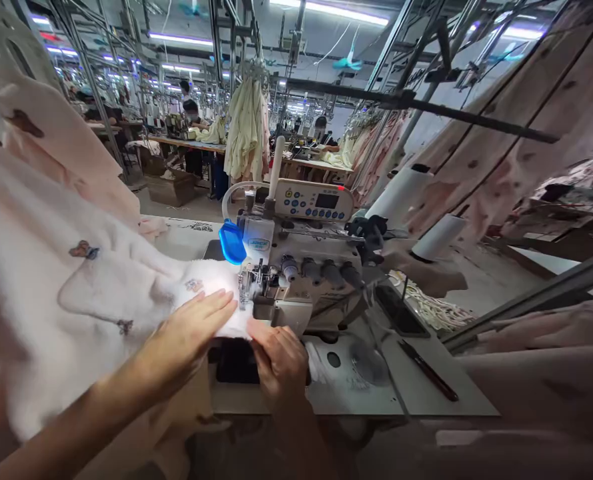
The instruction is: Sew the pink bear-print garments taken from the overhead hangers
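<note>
At the presser foot (249, 288) we note the fabric edge (229, 327) running left-right; left hand (189, 337) flat, open; right hand (279, 360) nearer, apparently pinching it.

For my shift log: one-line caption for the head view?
Left hand flat on pale fabric, right hand at its edge, by the sewing machine.
</note>
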{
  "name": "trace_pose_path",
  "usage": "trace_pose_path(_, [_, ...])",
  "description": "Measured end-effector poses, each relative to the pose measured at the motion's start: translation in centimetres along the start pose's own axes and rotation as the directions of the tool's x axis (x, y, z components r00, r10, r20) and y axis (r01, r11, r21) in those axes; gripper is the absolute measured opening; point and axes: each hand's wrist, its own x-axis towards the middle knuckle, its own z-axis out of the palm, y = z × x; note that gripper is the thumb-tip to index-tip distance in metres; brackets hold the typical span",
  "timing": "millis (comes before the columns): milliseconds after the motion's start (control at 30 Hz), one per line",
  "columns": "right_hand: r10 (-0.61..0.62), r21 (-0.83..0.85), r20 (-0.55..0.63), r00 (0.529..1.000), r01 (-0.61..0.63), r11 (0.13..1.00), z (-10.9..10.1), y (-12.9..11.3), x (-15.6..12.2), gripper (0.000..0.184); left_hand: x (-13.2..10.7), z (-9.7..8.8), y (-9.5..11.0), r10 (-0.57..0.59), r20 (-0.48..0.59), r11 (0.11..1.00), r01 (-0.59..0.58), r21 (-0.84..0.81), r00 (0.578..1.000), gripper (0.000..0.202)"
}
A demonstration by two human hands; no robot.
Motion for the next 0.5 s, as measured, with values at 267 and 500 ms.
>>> trace_pose_path(267, [0.109, -0.137, 0.006, 0.994, -0.107, 0.985, 0.9, 1.5, 1.5, 0.019, 2.8, -1.2, -1.1, -0.081, 0.257, 0.990, 0.107, -0.088, 0.963, 0.048])
trace_pose_path(500, [0.059, -0.257, -0.103, 0.993, -0.084, 0.963, 1.1, 2.2, -0.2, 0.021, 5.7, -0.8, -2.3, -0.117, 0.182, 0.988, 0.133, -0.076, 0.976, 0.024])
